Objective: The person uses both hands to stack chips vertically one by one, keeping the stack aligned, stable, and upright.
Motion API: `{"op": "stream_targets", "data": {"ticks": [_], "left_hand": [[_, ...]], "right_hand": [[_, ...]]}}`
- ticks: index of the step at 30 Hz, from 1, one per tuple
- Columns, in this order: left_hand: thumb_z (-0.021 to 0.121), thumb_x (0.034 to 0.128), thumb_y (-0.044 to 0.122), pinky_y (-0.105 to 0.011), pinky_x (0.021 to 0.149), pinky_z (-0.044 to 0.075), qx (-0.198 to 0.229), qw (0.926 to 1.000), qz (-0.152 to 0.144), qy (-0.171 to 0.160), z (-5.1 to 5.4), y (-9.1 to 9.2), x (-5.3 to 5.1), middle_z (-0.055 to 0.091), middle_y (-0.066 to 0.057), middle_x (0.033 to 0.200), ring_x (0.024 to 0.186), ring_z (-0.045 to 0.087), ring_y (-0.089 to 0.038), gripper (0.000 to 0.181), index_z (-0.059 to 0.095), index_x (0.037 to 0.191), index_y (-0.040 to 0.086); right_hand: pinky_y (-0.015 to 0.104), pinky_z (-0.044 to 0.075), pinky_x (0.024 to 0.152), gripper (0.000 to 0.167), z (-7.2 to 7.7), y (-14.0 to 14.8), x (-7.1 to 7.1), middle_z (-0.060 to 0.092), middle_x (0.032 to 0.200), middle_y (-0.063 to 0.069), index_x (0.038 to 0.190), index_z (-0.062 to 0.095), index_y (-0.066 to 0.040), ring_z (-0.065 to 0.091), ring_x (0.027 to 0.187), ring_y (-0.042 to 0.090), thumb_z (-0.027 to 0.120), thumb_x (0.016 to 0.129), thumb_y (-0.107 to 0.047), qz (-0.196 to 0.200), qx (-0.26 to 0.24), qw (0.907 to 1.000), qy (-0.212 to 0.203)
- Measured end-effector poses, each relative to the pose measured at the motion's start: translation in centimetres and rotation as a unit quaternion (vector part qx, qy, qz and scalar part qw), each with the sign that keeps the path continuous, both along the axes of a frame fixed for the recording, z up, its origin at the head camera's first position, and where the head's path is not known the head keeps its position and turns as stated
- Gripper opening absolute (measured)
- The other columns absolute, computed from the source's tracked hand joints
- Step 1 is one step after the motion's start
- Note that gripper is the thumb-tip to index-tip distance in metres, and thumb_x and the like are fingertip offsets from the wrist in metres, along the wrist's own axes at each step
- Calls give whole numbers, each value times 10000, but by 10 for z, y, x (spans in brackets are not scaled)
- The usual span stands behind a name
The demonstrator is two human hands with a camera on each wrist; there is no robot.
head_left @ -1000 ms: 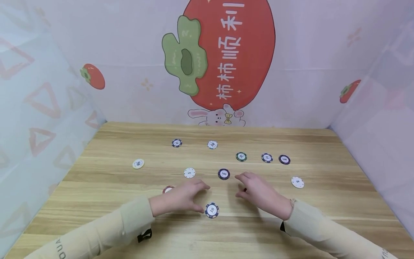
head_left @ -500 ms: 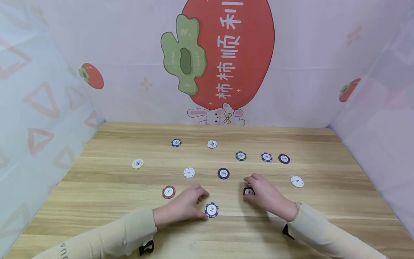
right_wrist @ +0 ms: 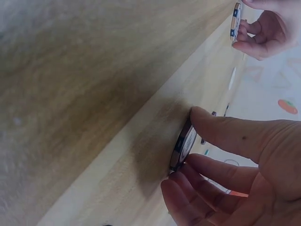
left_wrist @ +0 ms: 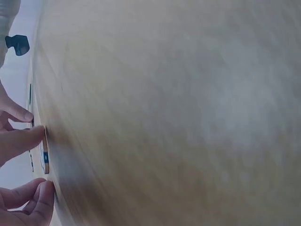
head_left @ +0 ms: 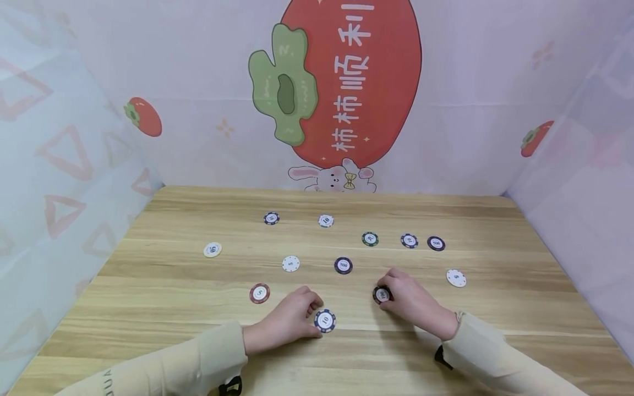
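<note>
At the front centre, my left hand (head_left: 287,322) curls its thumb and fingers round the left side of a blue chip marked 10 (head_left: 325,320); its thumb meets the chip's edge. To the right, my right hand (head_left: 413,302) pinches a black chip marked 100 (head_left: 381,295) between thumb and fingers. In the right wrist view the black chip (right_wrist: 188,142) is slightly tilted at the fingertips of the right hand (right_wrist: 244,165). The left wrist view shows the blue chip (left_wrist: 45,157) edge-on beside the left hand (left_wrist: 23,165).
Behind the hands lie a purple 500 chip (head_left: 343,265), a white chip (head_left: 290,264) and a green chip (head_left: 370,238). A red chip (head_left: 260,293) is left of the left hand; a white chip (head_left: 456,278) lies right of the right hand. Printed cloth walls surround the wooden table (head_left: 148,330).
My right hand has moved right and pinched the black chip, which was mostly hidden beneath it. My left hand has shifted slightly right and closer round the blue chip, uncovering the red one.
</note>
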State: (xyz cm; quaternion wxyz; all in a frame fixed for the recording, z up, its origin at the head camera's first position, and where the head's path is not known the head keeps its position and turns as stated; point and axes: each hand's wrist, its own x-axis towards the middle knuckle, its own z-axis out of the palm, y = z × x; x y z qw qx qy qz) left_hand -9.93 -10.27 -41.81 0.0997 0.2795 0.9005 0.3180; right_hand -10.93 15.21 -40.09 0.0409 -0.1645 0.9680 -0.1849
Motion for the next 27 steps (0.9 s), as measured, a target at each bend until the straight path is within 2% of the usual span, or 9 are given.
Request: {"op": "stream_targets", "data": {"ticks": [11,15,21,27], "left_hand": [[806,624,108,-179,638,421,33,9997,108,-239,-1,7,3,484,42,806,704,455,-49,382,605,938,26],[807,629,109,-174,625,414,25,9998,67,-163,-1,10,3,488,44,793,688,449,-40,366,610,927,32],[811,632,133,-164,621,407,-43,9999,64,-118,-1,13,3,484,59,790,680,448,-31,352,619,915,52],[812,625,136,-163,621,406,-38,9999,67,-124,-3,15,4,479,63,787,678,444,-28,355,617,910,56]], "right_hand": [[319,479,708,352,0,0,0,528,856,40,947,648,24,536,769,155,785,638,-73,-126,-57,9999,43],[302,477,690,355,0,-1,1,516,843,23,932,645,3,529,753,142,796,621,-79,-205,-105,9997,126],[291,488,698,321,-2,-3,3,538,839,-4,868,625,-58,536,763,126,803,600,-57,-24,-125,9985,535],[265,494,658,159,3,-6,5,562,780,-19,782,653,-73,554,721,105,727,683,28,150,-228,9958,876]]}}
